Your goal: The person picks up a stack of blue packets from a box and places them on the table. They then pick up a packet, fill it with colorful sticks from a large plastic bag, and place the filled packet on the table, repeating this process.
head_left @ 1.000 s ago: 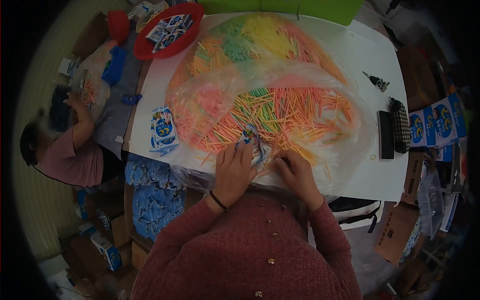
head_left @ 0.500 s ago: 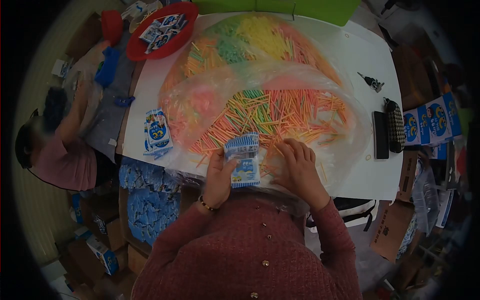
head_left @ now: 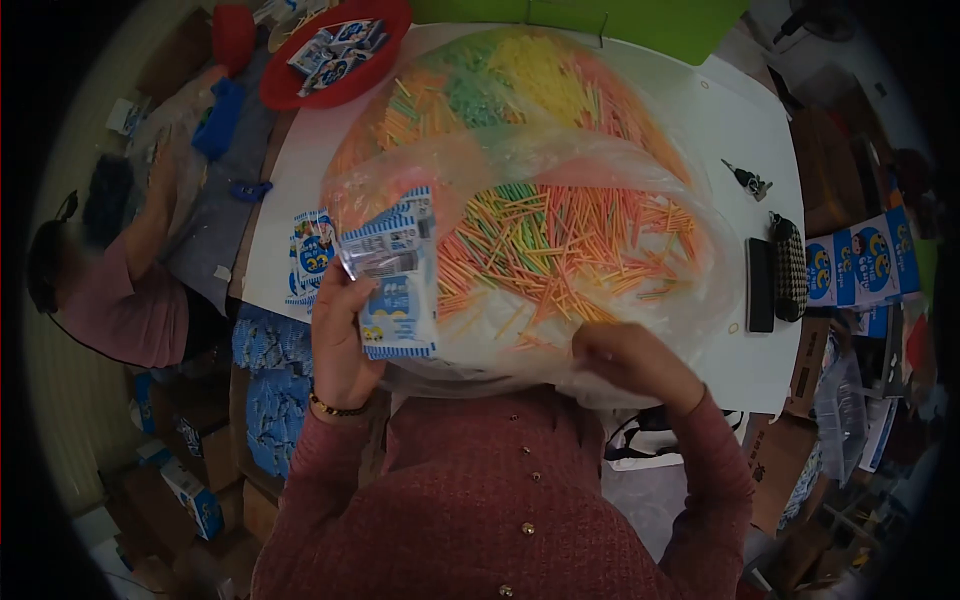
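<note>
left hand (head_left: 340, 335): grips flat blue-and-white printed foil packet (head_left: 392, 278), writing unreadable
right hand (head_left: 630, 362): curled, grip can't tell
thin multicoloured plastic sticks (head_left: 560, 245): 12 o'clock

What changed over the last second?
The left hand lifted the blue packet up and left, off the sticks. The right hand drew back from the sticks to the bag's near edge. Phone and red tray stayed.

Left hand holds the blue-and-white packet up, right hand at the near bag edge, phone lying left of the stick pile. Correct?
Not quite: in the head view the phone lies right of the stick pile. Left hand holds the packet; right hand is at the bag edge.
</note>
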Demonstrator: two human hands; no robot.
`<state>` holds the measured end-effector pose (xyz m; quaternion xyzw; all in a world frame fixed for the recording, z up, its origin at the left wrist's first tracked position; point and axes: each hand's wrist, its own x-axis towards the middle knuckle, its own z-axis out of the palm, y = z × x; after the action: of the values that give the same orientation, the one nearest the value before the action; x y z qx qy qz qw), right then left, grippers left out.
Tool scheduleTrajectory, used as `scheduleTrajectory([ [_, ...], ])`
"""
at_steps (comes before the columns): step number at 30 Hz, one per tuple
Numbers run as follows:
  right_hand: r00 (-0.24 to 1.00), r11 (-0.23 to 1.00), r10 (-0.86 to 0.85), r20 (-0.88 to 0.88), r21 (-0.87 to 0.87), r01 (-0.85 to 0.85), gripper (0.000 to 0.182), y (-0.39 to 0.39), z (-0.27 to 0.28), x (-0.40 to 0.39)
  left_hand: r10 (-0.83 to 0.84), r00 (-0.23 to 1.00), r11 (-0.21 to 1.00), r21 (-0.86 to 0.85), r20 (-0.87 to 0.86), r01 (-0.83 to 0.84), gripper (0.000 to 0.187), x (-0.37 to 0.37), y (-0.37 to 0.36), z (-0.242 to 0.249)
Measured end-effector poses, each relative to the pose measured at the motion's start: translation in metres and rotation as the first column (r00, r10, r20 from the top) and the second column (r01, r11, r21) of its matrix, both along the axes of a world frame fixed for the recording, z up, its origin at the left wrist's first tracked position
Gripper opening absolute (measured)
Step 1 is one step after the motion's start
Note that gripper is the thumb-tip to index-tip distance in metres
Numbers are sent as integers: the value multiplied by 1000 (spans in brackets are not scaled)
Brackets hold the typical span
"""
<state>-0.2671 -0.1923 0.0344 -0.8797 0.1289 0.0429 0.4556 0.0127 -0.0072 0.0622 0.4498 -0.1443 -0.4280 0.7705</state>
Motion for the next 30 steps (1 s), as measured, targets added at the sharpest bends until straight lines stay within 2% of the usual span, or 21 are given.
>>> scheduleTrajectory([
  [2,969,974,-180,166,167,152,11,-46,5,29,-5,1000,999,-36,19,5,45,11,7,14],
  [3,932,927,-267,244,331,179,13,-74,0,46,1,1000,995,-102,-4,-2,45,15,12,21],
  [5,883,903,-324,340,390,182,13,-129,0,78,-20,1000,971,-239,-6,18,43,27,19,31],
  [7,874,892,-383,299,364,266,14,-160,12,99,-28,999,959,-283,-23,21,43,37,31,39],
  [10,814,849,-453,363,452,271,11,-148,20,106,-74,994,927,-374,-80,39,43,48,51,44],
  [12,833,900,-338,437,408,151,15,-95,45,89,73,995,973,-223,72,-55,51,38,46,60],
  [14,932,985,-134,337,150,88,23,-53,49,54,72,977,993,-104,201,-52,63,17,28,70],
  [15,956,991,-2,294,129,-38,23,-33,47,38,10,984,999,-50,175,-1,78,8,23,72],
  [16,961,981,127,247,115,-159,24,-14,44,23,0,986,999,-33,168,5,82,-5,15,66],
  [18,962,965,262,-79,14,-262,26,23,40,3,-91,985,994,67,146,82,90,-21,10,43],
  [19,964,968,251,-87,15,-250,26,40,26,-6,-102,985,993,65,139,94,90,-30,9,27],
  [21,951,976,174,-255,-87,-202,27,67,-14,-18,-185,979,976,134,89,172,86,-49,2,-9],
  [22,951,978,162,-262,-88,-191,27,71,-18,-24,-197,977,974,131,82,185,86,-55,-3,-31],
  [24,971,994,109,-211,1,-112,36,74,-21,-32,-201,905,977,138,375,160,75,-66,-6,-76],
  [25,970,994,110,-216,3,-112,36,71,-15,-36,-201,907,977,139,370,160,75,-67,-3,-92],
  [26,987,999,55,-151,12,-53,33,63,-3,-39,-242,697,960,271,675,71,71,-66,-2,-104],
  [27,996,1000,-4,-86,21,6,30,53,8,-39,-302,387,934,352,871,-63,68,-65,-4,-105],
  [28,996,1000,-15,-92,12,16,30,43,16,-36,-298,389,938,344,871,-51,68,-63,-5,-105],
  [30,960,960,-280,2,-7,280,20,19,30,-33,-372,22,898,366,928,-244,63,-64,-8,-84],
])
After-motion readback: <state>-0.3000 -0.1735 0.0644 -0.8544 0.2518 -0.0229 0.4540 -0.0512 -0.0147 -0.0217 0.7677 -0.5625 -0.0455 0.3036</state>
